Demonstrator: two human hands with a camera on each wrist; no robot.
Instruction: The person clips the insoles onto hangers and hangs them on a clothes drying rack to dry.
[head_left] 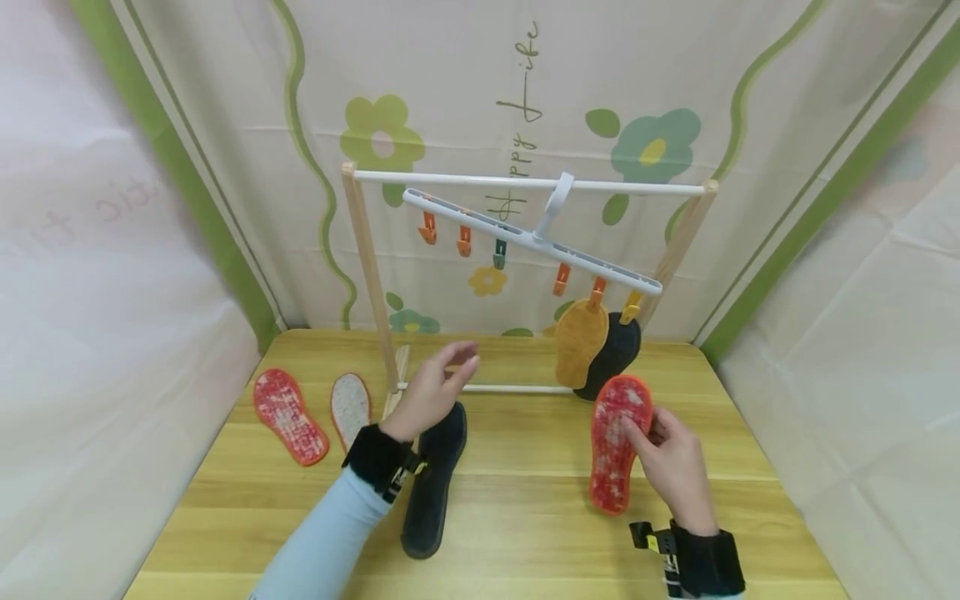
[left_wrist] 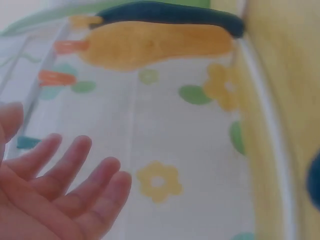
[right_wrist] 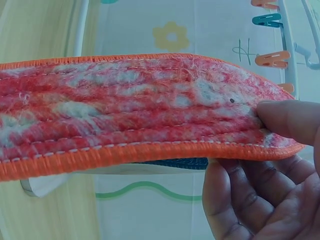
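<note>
My right hand [head_left: 678, 467] pinches a red-and-white insole with orange edging [head_left: 611, 454] upright in front of the rack, thumb on its near face. In the right wrist view that insole [right_wrist: 125, 105] spans the frame. My left hand [head_left: 431, 396] holds nothing, its fingers loosely bent over the far end of a dark insole [head_left: 431, 512] on the table. Overhead, a pale clip hanger [head_left: 517, 233] slants down to the right. A mustard insole [head_left: 581, 342] hangs from its orange clip [head_left: 597, 293], and a dark insole [head_left: 618, 350] from a yellow clip [head_left: 632, 307].
A wooden-legged rack with a white top bar [head_left: 465, 180] carries the hanger. Orange clips [head_left: 427, 229] and a dark green clip [head_left: 500, 252] hang without insoles. At the table's left lie another red insole [head_left: 290, 417] and a grey insole [head_left: 349, 407]. Fabric walls enclose the table.
</note>
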